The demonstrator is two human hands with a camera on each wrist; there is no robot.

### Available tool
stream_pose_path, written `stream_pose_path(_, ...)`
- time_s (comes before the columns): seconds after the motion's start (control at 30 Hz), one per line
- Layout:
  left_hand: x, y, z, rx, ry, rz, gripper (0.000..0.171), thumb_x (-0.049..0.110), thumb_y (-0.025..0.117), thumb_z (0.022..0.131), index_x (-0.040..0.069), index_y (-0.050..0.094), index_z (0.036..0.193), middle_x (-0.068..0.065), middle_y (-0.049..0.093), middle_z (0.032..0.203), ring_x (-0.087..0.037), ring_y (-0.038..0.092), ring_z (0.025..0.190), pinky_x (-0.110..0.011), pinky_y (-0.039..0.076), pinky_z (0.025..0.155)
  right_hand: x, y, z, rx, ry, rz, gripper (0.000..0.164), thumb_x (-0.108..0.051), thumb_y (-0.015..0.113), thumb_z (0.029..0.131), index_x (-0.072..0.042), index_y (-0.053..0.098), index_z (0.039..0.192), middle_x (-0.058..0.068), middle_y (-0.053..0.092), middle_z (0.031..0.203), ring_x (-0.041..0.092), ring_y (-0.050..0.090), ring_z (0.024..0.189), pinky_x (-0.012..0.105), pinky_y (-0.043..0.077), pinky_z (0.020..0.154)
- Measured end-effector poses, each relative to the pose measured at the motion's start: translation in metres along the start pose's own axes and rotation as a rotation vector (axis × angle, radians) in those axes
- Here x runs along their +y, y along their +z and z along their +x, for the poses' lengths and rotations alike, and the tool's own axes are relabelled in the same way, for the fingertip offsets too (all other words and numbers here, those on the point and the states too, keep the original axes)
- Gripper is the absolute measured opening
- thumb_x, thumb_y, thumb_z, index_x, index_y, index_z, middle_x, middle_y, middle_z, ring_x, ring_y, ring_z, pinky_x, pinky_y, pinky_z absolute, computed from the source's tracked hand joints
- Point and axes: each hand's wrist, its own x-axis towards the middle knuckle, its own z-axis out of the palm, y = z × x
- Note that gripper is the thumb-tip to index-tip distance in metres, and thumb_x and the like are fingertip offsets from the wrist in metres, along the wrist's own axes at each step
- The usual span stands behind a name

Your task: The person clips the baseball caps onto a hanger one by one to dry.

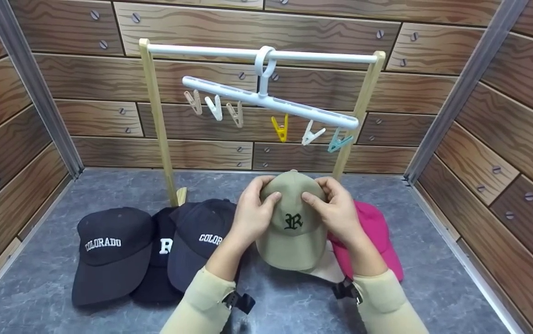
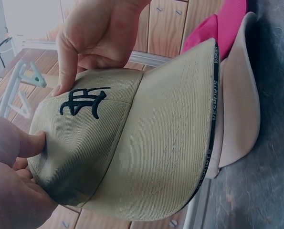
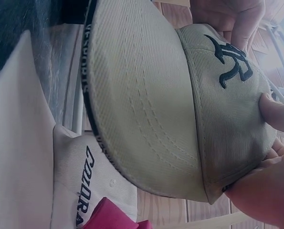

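Observation:
Both hands hold a khaki baseball cap (image 1: 294, 250) up by its crown, with its brim pointing down toward the person. A dark embroidered letter marks its front panel. The left hand (image 1: 253, 211) grips the crown's left side, thumb on the front and fingers behind. On the other side the right hand (image 1: 338, 208) does the same, its thumb (image 3: 275, 112) pressing near the letter. Beyond the cap a white hanger (image 1: 229, 93) hangs tilted from a rack's white bar (image 1: 201, 49), its right end lower. Several clips, including a yellow clip (image 1: 281, 128) and a teal clip (image 1: 339, 140), dangle from it.
Dark caps lie at the left, among them a navy COLORADO cap (image 1: 113, 250) and another COLORADO cap (image 1: 206, 232) overlapping a third (image 1: 162, 269). Behind the held cap lie a beige cap (image 1: 331, 266) and a pink cap (image 1: 373, 227). Wood-patterned walls (image 1: 493, 139) enclose the grey surface.

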Motion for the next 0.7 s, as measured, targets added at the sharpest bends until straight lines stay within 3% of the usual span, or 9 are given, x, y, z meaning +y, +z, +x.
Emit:
stream_pose_path(0.27, 0.003, 0.005, 0.005, 0.012, 0.016, -0.010, 0.033, 0.002, 0.073, 0.105, 0.001, 0.069, 0.138, -0.015, 0.074, 0.129, -0.030, 0.071, 0.118, -0.050, 0.056, 0.105, -0.001, -0.003, 0.006, 0.024, -0.023, 0.043, 0.024, 0.005, 0.080, 0.098, 0.009, 0.067, 0.119, 0.012, 0.070, 0.094, 0.017, 0.069, 0.087, 0.027, 0.059, 0.077)
stream_pose_path(0.7, 0.004, 0.009, 0.013, 0.032, -0.002, -0.015, 0.033, 0.003, 0.074, 0.105, 0.001, 0.069, 0.138, -0.015, 0.074, 0.130, -0.031, 0.071, 0.119, -0.049, 0.057, 0.105, -0.002, -0.006, 0.013, 0.063, -0.027, 0.024, 0.025, 0.005, 0.080, 0.098, 0.010, 0.067, 0.119, 0.011, 0.070, 0.095, 0.017, 0.069, 0.088, 0.026, 0.058, 0.078)
